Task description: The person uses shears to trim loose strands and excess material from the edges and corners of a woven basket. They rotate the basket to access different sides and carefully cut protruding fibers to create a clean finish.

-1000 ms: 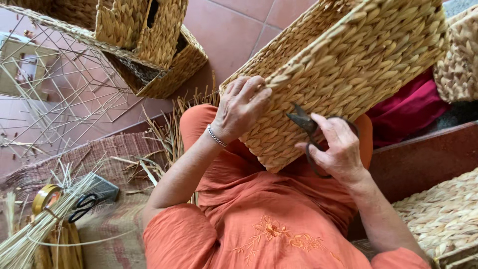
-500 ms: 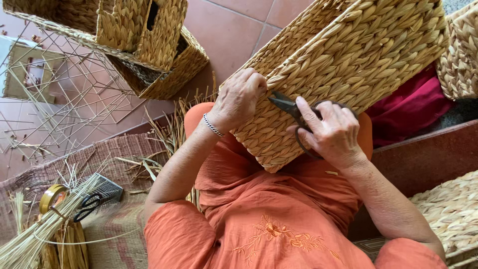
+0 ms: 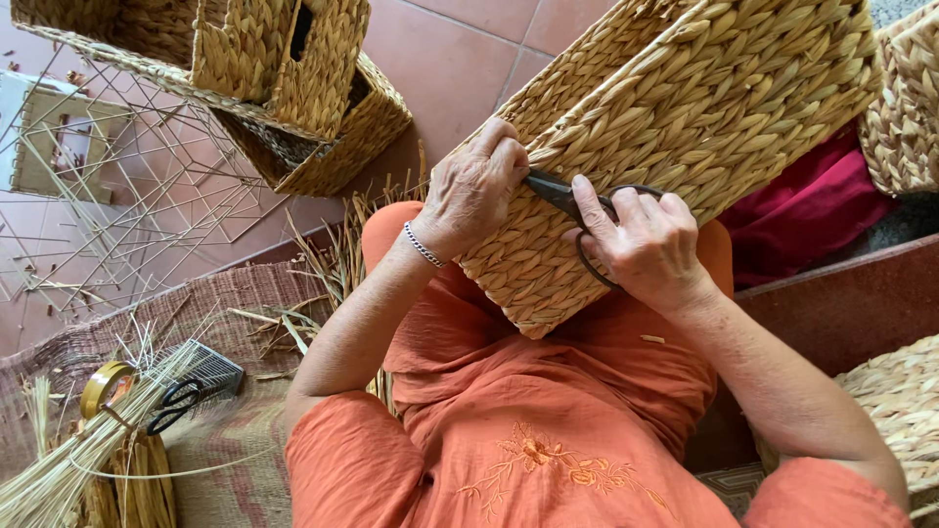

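A large woven straw basket [image 3: 685,108] rests tilted on my lap, against my orange clothes. My left hand [image 3: 474,186], with a silver bracelet at the wrist, presses on the basket's lower left side, fingers curled over the weave. My right hand [image 3: 641,244] grips dark scissors [image 3: 562,196] by their loops. The blades point left and lie against the weave, right beside my left hand's fingers.
Stacked woven baskets [image 3: 284,88] stand at the upper left on red tiles beside bare wire frames [image 3: 108,186]. A straw bundle [image 3: 68,469], a tape roll [image 3: 103,383] and a second pair of scissors [image 3: 171,406] lie at lower left. More baskets [image 3: 905,98] sit right.
My right hand has slid the scissors up and left along the basket until the blades reach my left hand. The left hand shifted slightly on the weave.
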